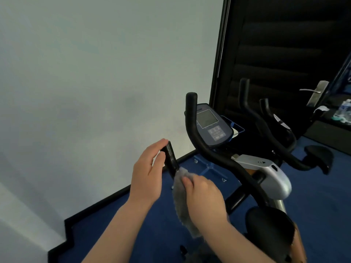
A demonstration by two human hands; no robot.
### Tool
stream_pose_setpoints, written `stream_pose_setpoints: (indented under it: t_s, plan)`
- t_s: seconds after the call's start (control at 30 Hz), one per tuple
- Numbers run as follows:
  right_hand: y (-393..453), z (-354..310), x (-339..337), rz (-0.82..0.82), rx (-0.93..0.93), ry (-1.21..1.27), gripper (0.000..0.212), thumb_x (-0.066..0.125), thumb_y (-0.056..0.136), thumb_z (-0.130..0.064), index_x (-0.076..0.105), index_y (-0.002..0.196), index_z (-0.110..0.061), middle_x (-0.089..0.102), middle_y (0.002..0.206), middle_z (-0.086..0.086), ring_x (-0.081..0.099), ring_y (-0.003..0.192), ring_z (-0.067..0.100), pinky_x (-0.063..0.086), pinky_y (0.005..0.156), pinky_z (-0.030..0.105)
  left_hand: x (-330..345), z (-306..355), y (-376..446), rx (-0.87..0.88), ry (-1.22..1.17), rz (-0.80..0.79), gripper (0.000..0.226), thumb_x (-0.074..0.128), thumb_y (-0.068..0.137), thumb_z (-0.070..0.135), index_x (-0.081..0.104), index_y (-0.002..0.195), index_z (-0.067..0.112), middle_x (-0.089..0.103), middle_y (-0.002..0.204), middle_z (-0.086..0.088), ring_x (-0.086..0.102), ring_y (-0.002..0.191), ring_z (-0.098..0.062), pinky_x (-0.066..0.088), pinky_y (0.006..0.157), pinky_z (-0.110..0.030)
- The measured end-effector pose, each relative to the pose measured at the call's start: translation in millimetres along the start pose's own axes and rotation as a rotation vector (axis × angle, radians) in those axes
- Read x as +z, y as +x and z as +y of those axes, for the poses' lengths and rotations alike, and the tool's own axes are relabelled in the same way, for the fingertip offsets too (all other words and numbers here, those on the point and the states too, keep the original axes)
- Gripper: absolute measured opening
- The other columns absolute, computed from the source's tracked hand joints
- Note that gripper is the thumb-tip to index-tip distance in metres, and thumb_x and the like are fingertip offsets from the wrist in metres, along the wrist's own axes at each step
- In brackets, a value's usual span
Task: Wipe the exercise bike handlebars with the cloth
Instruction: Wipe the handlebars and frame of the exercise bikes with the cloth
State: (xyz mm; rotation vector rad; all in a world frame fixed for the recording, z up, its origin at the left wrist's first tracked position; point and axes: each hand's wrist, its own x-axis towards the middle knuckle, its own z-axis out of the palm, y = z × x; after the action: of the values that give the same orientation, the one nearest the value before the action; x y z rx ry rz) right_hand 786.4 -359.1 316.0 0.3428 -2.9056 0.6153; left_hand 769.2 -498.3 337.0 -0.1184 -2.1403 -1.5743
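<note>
A: What does each hand do?

B: The left hand (pixel 147 173) closes around the top end of the near handlebar grip (pixel 171 158), thumb on one side, fingers on the other. The right hand (pixel 204 194) is closed on the grey cloth (pixel 180 198), pressing it against the same grip just below the left hand; the cloth's loose end hangs down past the wrist.

A: Where does the bike stand?

B: The exercise bike (pixel 266 168) stands on a blue floor (pixel 133 224), close to a pale wall (pixel 95 73). Its far handlebar (pixel 195 133) curves up beside the console (pixel 211 126), whose screen sits above a keypad. The black saddle (pixel 269 226) lies at lower right.

A: And behind the bike?

B: A dark glass door (pixel 275 54) with a metal lever handle (pixel 315 91) mirrors the handlebars. A water bottle (pixel 344 111) shows at the far right edge.
</note>
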Motion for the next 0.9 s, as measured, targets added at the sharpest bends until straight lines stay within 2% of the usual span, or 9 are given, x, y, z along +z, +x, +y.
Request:
stream_pose_setpoints:
  t_s: [0.13,0.23,0.3,0.47,0.53,0.63,0.7,0.77,0.9]
  plan:
    - [40,-24,-8,0.001,-0.034,-0.042,0.029,0.037,0.101,-0.027,0.051,0.126,-0.020,0.060,0.112,0.005,0.060,0.098,0.023,0.042,0.074,0.032,-7,-2,0,0.000,0.007,-0.070,0.037,0.041,0.099,0.013,0.056,0.126,0.035,0.054,0.133,0.022,0.041,0.127,0.010,0.032,0.107,-0.015]
    - [16,-9,-3,0.015,0.018,-0.013,0.029,0.034,0.101,-0.038,0.053,0.117,-0.025,0.064,0.102,-0.001,0.064,0.088,0.019,0.049,0.074,0.032,-8,-4,-2,0.030,0.033,-0.084,0.039,0.041,0.100,0.015,0.052,0.130,0.037,0.050,0.137,0.020,0.038,0.131,0.007,0.027,0.115,-0.035]
    - [-2,2,0,0.060,0.083,-0.003,0.033,0.029,0.100,-0.046,0.054,0.110,-0.026,0.066,0.097,-0.006,0.065,0.085,0.016,0.047,0.072,0.030,-6,-4,-3,0.039,0.030,-0.073,0.039,0.041,0.100,0.015,0.052,0.130,0.037,0.050,0.138,0.020,0.038,0.130,0.007,0.027,0.116,-0.038]
    - [31,-19,3,0.018,-0.019,-0.092,0.034,0.039,0.100,-0.020,0.041,0.134,-0.021,0.056,0.124,-0.002,0.062,0.101,0.020,0.045,0.075,0.032,-3,0,-3,0.007,-0.004,-0.050,0.040,0.041,0.100,0.014,0.051,0.122,0.047,0.051,0.133,0.026,0.041,0.125,0.013,0.033,0.104,-0.010]
    - [47,-26,4,0.044,0.038,0.008,0.026,0.037,0.101,-0.021,0.047,0.125,-0.019,0.060,0.111,-0.003,0.061,0.093,0.019,0.042,0.070,0.030,-2,2,-3,-0.024,-0.048,-0.043,0.039,0.041,0.100,0.013,0.054,0.121,0.043,0.053,0.132,0.024,0.043,0.123,0.014,0.033,0.095,-0.001]
    - [57,-27,3,0.109,0.146,0.483,0.024,0.037,0.101,-0.031,0.060,0.098,-0.023,0.061,0.080,-0.011,0.058,0.074,0.010,0.050,0.069,0.034,-3,5,1,-0.083,-0.166,0.010,0.033,0.040,0.100,0.016,0.061,0.124,0.027,0.060,0.128,0.018,0.049,0.119,0.011,0.038,0.091,-0.003]
    - [68,-29,-4,0.154,0.087,0.776,0.023,0.042,0.099,-0.032,0.063,0.092,-0.026,0.066,0.076,-0.009,0.062,0.074,0.007,0.055,0.074,0.037,-2,8,5,-0.134,-0.245,0.092,0.030,0.041,0.100,0.021,0.063,0.119,0.027,0.064,0.121,0.017,0.054,0.114,0.007,0.042,0.091,-0.012]
    - [77,-26,-15,0.093,-0.105,0.805,0.020,0.046,0.098,-0.028,0.064,0.106,-0.029,0.069,0.089,-0.011,0.063,0.085,0.002,0.054,0.081,0.031,1,10,4,-0.167,-0.282,0.176,0.030,0.039,0.100,0.023,0.062,0.119,0.028,0.064,0.119,0.017,0.056,0.112,0.005,0.042,0.089,-0.013]
    - [78,-6,-23,0.090,-0.417,0.495,0.037,0.054,0.093,-0.011,0.059,0.126,-0.028,0.061,0.127,-0.013,0.055,0.115,0.002,0.043,0.099,0.019,6,10,-4,-0.175,-0.231,0.235,0.034,0.037,0.100,0.024,0.052,0.129,0.033,0.052,0.128,0.027,0.043,0.117,0.018,0.033,0.085,0.005]
